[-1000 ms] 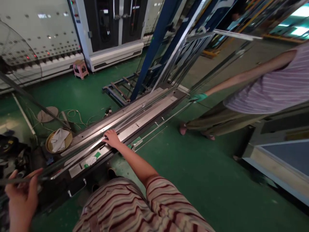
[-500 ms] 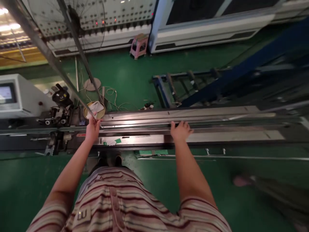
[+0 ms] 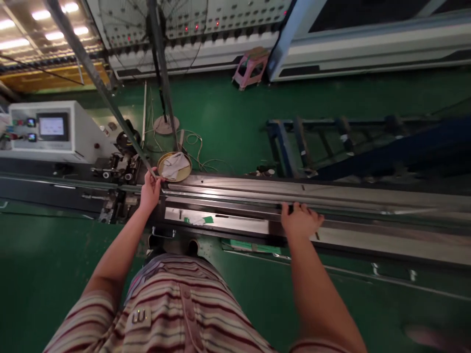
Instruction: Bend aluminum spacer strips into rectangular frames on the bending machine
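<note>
A long bar (image 3: 110, 104) is pinched near its lower end by the fingers of the left hand (image 3: 150, 192), over the table (image 3: 239, 224), its long axis slanted up leftward. The right hand (image 3: 301, 223) is laid on metal strips (image 3: 228, 198), fingers parted; any grip cannot be told.

Looks like a factory workshop. Shows as much in a smooth green painted floor (image 3: 221, 117) and a long dark workbench topped with brushed steel plates and rails (image 3: 257, 187), stretching across the view. Includes, at the left, a boxy white control cabinet (image 3: 88, 132) with a small lit screen. Takes in, along the far side, a big white machine panel with rows of dark dots (image 3: 250, 14) and a few red lights. Also has a blue steel frame with crossbars (image 3: 285, 149), blurred and dark towards the right, perhaps a storage rack.
</note>
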Motion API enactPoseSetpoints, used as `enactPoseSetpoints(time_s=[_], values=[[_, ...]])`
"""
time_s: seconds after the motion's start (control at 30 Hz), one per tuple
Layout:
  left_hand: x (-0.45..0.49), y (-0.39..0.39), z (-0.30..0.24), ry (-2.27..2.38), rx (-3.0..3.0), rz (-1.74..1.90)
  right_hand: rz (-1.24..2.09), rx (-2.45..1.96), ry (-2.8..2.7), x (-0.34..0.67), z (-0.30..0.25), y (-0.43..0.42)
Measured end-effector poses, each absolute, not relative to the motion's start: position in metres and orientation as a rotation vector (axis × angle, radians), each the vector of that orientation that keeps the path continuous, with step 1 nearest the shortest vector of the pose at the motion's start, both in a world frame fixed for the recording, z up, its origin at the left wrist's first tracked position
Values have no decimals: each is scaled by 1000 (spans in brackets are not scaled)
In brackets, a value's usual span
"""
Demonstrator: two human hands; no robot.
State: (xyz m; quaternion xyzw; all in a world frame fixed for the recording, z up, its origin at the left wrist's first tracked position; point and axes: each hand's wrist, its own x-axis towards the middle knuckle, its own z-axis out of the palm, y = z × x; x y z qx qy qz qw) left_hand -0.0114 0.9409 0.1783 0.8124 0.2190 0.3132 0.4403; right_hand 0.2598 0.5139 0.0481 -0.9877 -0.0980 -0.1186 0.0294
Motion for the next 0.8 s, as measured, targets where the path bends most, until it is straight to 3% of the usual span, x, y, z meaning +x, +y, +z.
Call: enactPoseSetpoints(time_s=[0.57, 0.8], values=[[-158, 1168, 162, 693, 2132, 872, -415, -3166, -565, 119, 48, 740], [-220, 1251, 170, 792, 2166, 931, -274, -2932, -684, 59, 47, 815]])
